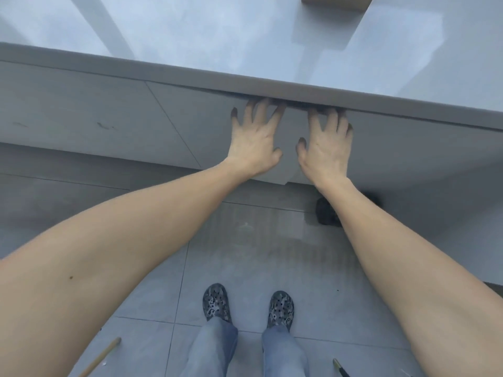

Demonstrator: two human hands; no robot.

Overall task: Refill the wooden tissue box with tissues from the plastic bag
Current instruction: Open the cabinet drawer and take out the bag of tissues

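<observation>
My left hand (254, 134) and my right hand (325, 144) lie flat with fingers spread against a grey cabinet door (288, 148) below the counter edge. The fingertips of both reach into the dark gap under the countertop lip. The door's lower corner stands slightly proud of the neighbouring fronts. A wooden box (336, 2) shows partly at the top edge of the frame, on the pale countertop (217, 44). No plastic bag or tissues are in sight.
Grey cabinet fronts (81, 115) run left and right of the door. A dark object (328, 213) sits on the tiled floor by the cabinet base, partly behind my right forearm. My feet in patterned clogs stand below; a wooden stick (103, 356) lies at lower left.
</observation>
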